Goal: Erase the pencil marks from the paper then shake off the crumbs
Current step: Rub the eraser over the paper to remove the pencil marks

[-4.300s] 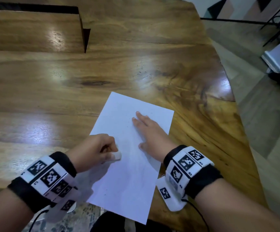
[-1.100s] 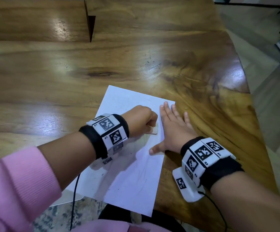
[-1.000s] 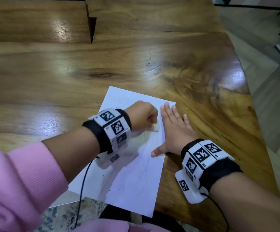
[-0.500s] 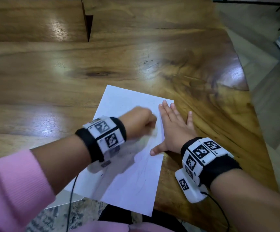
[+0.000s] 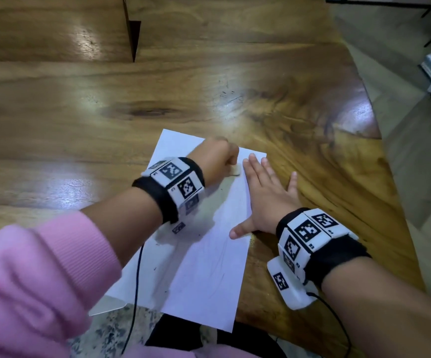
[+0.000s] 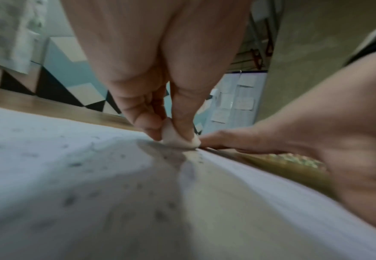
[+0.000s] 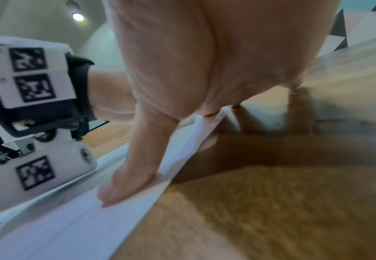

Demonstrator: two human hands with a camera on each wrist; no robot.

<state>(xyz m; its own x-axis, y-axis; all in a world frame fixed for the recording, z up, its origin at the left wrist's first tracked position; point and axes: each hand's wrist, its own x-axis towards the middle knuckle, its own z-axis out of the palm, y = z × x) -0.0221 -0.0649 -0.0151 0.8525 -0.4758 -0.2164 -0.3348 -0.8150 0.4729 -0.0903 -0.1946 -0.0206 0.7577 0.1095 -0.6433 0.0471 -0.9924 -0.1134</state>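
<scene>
A white sheet of paper (image 5: pixel 204 275) lies on the wooden table (image 5: pixel 80 125), with faint pencil lines and dark crumbs on it. My left hand (image 5: pixel 219 158) pinches a small white eraser (image 5: pixel 235 171) and presses it on the paper near the far right corner. In the left wrist view the eraser (image 6: pixel 178 137) sits between thumb and fingers against the paper (image 6: pixel 71 176). My right hand (image 5: pixel 266 195) lies flat, fingers spread, holding down the paper's right edge. In the right wrist view the thumb rests on the paper (image 7: pixel 71 228).
The table's curved right edge (image 5: pixel 379 140) drops to a tiled floor. A raised wooden block (image 5: pixel 54 27) stands at the back left. The paper's near end overhangs the table's front edge above a dark object (image 5: pixel 173 337).
Since 4.3 s ago my left hand has carried the eraser from the paper's left edge to its far right part. Over the last second it rubs slightly farther up; the right hand stays pressed.
</scene>
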